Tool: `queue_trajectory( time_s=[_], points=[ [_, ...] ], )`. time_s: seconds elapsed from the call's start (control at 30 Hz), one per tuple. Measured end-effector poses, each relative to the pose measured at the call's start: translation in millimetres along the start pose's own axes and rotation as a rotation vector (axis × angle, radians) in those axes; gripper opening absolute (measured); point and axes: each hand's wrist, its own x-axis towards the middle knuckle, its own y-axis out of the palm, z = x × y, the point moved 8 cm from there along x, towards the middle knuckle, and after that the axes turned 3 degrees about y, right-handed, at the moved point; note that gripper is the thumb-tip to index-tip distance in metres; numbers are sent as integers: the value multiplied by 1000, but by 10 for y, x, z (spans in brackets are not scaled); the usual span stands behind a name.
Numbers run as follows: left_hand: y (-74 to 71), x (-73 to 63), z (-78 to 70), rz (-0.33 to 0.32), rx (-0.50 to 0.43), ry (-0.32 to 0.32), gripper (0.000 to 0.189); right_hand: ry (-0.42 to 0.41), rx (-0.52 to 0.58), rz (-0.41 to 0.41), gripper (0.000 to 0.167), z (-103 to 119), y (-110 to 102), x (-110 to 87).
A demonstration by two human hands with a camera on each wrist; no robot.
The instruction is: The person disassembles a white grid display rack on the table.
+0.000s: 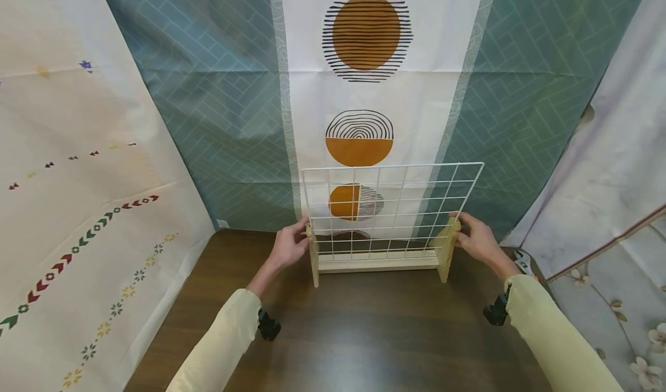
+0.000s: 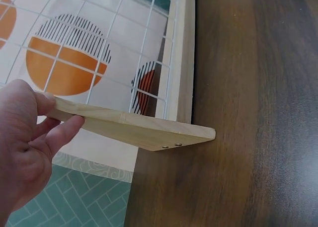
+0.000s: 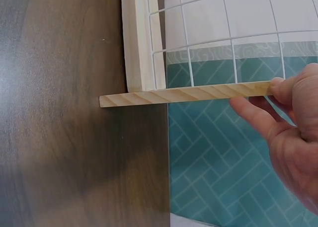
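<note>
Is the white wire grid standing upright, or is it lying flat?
Upright: in the head view, the white wire grid rises above the wooden crossbar and reaches higher than both side panels.

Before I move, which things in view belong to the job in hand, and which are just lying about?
In the job:
left hand, pinching the left side panel
right hand, pinching the right side panel
white wire grid
wooden crossbar

Apparently not:
metal tool, too small to identify
patterned hanging cloth, just backdrop

A cloth-screened nook, room type unclear: the brown counter (image 1: 374, 334) is bordered by patterned cloth (image 1: 88, 172) at nine o'clock, teal cloth (image 1: 224, 108) at twelve, floral cloth (image 1: 600, 317) at three.
</note>
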Motion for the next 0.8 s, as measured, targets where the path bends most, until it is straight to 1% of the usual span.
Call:
queue_trajectory(
  time_s=[0.03, 0.17, 0.33, 0.6, 0.8],
  points=[
    [-7, -14, -10, -3, 7, 9, 55, 0, 11, 2, 50, 0, 5, 0],
    [-24, -61, 0, -12, 30, 5, 55, 7, 26, 13, 50, 6, 30, -10],
    [-49, -114, 7, -23, 38, 6, 54, 12, 45, 25, 50, 19, 55, -12],
    [-109, -206, -15, -28, 44, 36, 56, -4, 30, 21, 49, 69, 97, -9],
    [-136, -267, -21, -37, 57, 32, 55, 2, 16, 18, 49, 79, 125, -20]
  ],
)
